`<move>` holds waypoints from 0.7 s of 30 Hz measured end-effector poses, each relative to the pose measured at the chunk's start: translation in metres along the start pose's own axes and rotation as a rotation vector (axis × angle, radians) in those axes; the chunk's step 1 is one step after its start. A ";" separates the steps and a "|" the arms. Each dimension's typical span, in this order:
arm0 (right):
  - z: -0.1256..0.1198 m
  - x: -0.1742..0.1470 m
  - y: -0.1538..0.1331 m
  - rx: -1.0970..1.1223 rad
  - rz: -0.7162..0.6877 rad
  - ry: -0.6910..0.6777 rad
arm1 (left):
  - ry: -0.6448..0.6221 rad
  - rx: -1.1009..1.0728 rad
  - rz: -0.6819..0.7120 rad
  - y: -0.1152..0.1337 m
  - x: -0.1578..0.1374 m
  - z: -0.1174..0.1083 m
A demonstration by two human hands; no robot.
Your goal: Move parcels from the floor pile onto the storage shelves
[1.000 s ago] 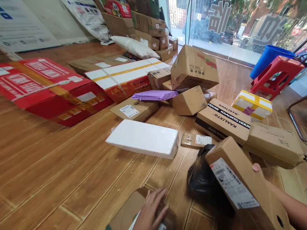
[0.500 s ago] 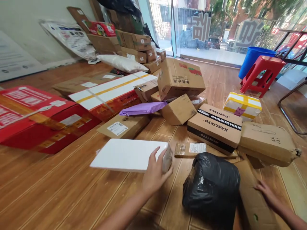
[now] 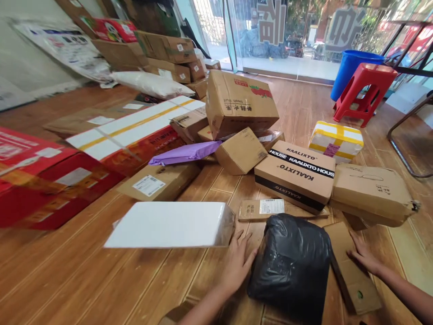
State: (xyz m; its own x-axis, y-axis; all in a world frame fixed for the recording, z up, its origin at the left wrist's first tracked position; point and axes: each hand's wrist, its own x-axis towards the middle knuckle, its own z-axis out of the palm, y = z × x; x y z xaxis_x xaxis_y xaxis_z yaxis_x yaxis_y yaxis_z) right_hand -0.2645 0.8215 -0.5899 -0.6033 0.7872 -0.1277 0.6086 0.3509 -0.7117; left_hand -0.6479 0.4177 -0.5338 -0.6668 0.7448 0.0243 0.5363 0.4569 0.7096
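Left hand (image 3: 237, 262) off white slab (image 3: 169, 224), beside glossy black bag (image 3: 291, 266).

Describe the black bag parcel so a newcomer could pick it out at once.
Start at the wooden floor strewn with parcels and look at its near edge, between the left hand and right hand. The black bag parcel lies there, the only glossy black plastic bundle among brown cardboard boxes.

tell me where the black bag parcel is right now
The black bag parcel sits low and right of centre on the floor, between the left hand and right hand.
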 end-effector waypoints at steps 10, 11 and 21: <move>0.040 0.003 -0.159 0.080 -0.673 -0.052 | -0.230 0.610 0.074 0.038 0.124 -0.009; 0.044 -0.010 -0.173 0.053 -0.742 -0.102 | -0.262 0.655 0.057 0.044 0.143 -0.007; 0.066 -0.068 -0.174 -0.322 -0.908 -0.088 | -0.400 0.712 0.050 0.060 0.169 -0.017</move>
State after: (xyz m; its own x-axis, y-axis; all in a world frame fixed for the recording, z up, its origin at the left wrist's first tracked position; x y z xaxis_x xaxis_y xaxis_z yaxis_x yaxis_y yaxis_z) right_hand -0.3631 0.6737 -0.5029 -0.9420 0.1111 0.3166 -0.0044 0.9394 -0.3427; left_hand -0.7371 0.5635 -0.4752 -0.4702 0.8283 -0.3047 0.8505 0.5174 0.0942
